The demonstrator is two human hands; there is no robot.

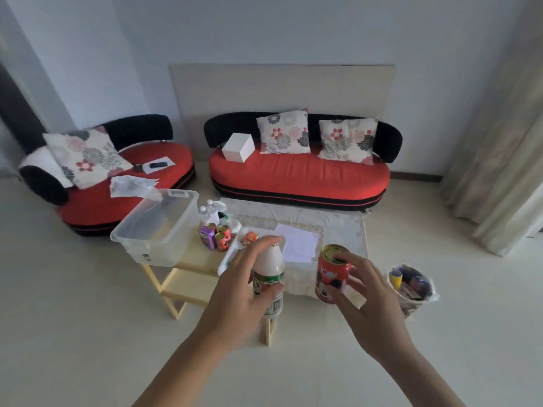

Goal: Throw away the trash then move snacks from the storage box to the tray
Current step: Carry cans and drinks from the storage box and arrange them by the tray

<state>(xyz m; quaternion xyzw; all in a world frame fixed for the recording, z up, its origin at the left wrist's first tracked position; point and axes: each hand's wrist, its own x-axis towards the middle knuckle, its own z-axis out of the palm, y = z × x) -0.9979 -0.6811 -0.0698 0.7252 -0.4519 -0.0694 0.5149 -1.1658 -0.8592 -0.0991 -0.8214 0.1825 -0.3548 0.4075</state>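
Now, left of centre, the clear storage box [158,227] sits on the wooden stand [164,284], with small snack packs [216,235] just right of it. Your left hand [241,292] wraps the white bottle [269,277] from its left side, thumb across the label. The bottle stands upright, cap toward the top of the frame, overlapping the white tray [232,254]. Further right, your right hand [367,292] grips the red can [332,274] from its right, fingertips on the gold rim. The can is upright, its top tipped slightly toward you. At lower right, the bin [411,286] holds wrappers.
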